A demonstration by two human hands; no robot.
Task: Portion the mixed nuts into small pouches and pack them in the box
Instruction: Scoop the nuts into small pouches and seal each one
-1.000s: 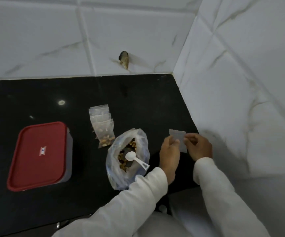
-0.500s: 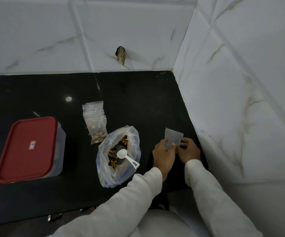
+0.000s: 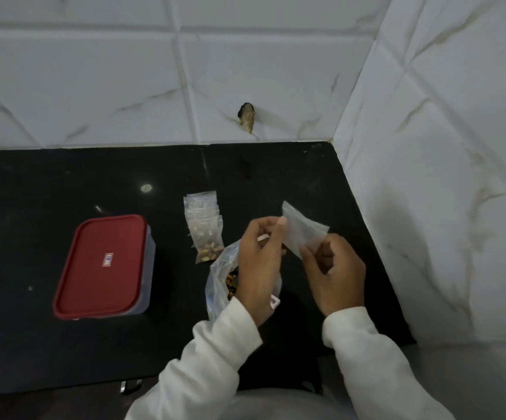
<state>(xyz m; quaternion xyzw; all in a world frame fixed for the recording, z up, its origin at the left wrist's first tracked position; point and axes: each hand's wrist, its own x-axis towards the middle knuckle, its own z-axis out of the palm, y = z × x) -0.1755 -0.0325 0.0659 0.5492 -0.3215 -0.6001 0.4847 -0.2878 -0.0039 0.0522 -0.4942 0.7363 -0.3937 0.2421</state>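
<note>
A small clear empty pouch (image 3: 301,230) is held above the black counter (image 3: 63,177), tilted. My left hand (image 3: 261,262) pinches its left edge and my right hand (image 3: 333,274) pinches its lower right corner. Under my left hand lies the open plastic bag of mixed nuts (image 3: 220,286); a white scoop in it is mostly hidden by the hand. A short stack of small pouches (image 3: 204,227), the front one holding nuts, lies just behind the bag. The box with a red lid (image 3: 103,265) stands shut on the left.
White tiled walls close the counter at the back and on the right (image 3: 427,177). A small dark hole or chip (image 3: 247,116) marks the back wall. The counter's front edge runs below my sleeves.
Both hands have lifted the empty pouch up off the counter and toward the left, over the nut bag. The camera has moved closer.
</note>
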